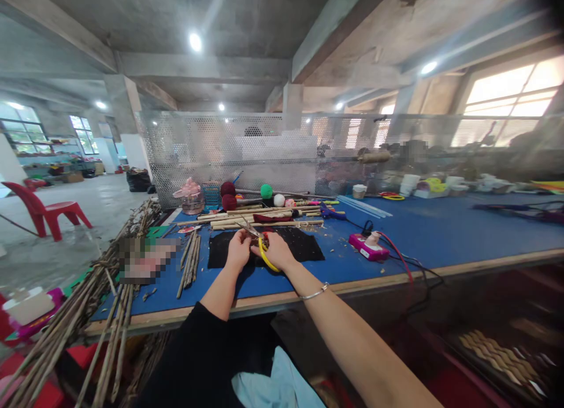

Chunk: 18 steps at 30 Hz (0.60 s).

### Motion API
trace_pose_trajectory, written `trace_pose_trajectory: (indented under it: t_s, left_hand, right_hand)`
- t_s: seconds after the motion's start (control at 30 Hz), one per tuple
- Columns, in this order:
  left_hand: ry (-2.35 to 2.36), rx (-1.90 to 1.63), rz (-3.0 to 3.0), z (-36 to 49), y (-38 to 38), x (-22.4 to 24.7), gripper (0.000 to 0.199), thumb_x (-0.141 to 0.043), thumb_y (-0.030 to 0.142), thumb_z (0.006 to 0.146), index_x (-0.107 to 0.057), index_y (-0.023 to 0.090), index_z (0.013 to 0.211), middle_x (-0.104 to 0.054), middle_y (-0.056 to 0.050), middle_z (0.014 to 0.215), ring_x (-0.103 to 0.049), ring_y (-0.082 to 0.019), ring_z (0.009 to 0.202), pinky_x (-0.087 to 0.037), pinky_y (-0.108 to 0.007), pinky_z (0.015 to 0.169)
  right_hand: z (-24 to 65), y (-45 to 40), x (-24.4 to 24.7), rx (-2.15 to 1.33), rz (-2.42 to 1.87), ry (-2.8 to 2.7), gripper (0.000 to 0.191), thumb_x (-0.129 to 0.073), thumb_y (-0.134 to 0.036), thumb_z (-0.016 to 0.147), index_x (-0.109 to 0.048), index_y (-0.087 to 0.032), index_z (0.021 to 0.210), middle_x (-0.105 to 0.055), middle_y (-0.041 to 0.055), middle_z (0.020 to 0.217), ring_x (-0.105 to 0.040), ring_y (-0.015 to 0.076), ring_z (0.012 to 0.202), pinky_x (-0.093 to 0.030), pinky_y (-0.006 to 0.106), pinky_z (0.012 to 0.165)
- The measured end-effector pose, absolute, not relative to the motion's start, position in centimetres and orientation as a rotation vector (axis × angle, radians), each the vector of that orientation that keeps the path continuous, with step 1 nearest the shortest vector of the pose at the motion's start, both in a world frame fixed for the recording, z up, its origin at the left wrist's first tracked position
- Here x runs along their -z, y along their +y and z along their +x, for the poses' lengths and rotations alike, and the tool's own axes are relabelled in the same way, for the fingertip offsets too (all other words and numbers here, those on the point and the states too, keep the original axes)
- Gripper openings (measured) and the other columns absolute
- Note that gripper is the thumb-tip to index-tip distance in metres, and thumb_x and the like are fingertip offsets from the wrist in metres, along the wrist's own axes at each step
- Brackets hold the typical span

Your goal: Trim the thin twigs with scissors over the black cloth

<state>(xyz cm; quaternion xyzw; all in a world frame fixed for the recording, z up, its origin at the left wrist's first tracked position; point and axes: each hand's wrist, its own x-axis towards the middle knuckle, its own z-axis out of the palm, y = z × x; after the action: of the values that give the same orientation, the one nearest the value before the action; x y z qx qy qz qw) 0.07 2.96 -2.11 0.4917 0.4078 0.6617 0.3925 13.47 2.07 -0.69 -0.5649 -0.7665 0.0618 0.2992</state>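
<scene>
While the scissors (265,256) are being gripped above the cloth (308,248) by the fingers of the right hand (279,252), the left hand (238,250) is being held beside the blades, perhaps for steadying; whether its fingers are pinching anything cannot be told. The table (440,232) is probably being shielded by the cloth.
</scene>
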Motion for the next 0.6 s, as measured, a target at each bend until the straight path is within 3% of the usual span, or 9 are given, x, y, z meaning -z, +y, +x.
trace_pose_trajectory:
  t_s: [0.33,0.6]
  left_hand:
    - [1.034,-1.563,1.196,0.54,2.29,1.71,0.022,-0.062,0.013,0.066,-0.058,0.016,0.087,-0.068,-0.007,0.081,-0.062,-0.015,0.064,-0.049,-0.024,0.053]
    - [0.993,-1.619,1.245,0.42,2.36,1.63,0.018,-0.059,0.007,0.066,-0.058,0.015,0.083,-0.068,-0.008,0.083,-0.064,-0.016,0.078,-0.05,-0.029,0.072]
  right_hand:
    - [13.73,1.6,0.83,-0.061,-1.546,-1.996,0.054,-0.056,-0.057,0.069,-0.05,-0.018,0.105,-0.055,0.0096,0.104,-0.05,0.0228,0.098,-0.036,0.03,0.077]
    - [13.8,1.29,0.46,-0.094,-1.54,-2.02,0.057,-0.059,-0.057,0.067,-0.049,-0.018,0.106,-0.055,0.0098,0.107,-0.049,0.0236,0.102,-0.036,0.032,0.08]
